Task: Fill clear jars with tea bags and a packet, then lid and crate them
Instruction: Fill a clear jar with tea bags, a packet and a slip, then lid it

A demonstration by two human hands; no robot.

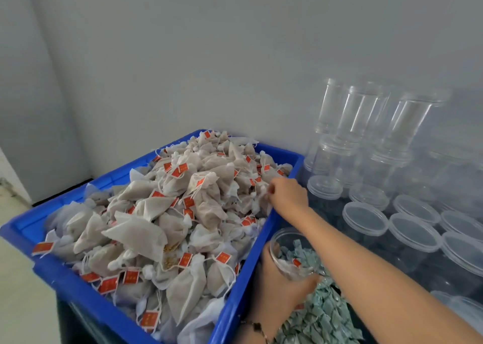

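A person's right hand point(287, 194) reaches across to the right edge of a blue crate point(136, 315) heaped with tea bags point(162, 213), fingertips pinching one bag at the centre right of the frame. The left hand point(282, 286), low and right of centre, grips a clear jar point(292, 252) just beside the crate's right wall, above a pile of small green packets point(321, 320) at the lower right.

The job looks to be early in this jar: only a bag or two with a red tag shows inside, and no lid is on it. Whether a green packet is already in it cannot be told, since the packets seen through its clear wall may lie behind it. Filling, lidding and crating all appear still ahead.

The jar is tilted, its open mouth pointing up and toward the upper left, toward the heap; its long axis runs from lower right to upper left.

At the upper right, empty jars point(366, 118) are stacked against the wall. In front of them, at the right edge, stand lidded jars point(415, 231); whether these hold anything cannot be made out.
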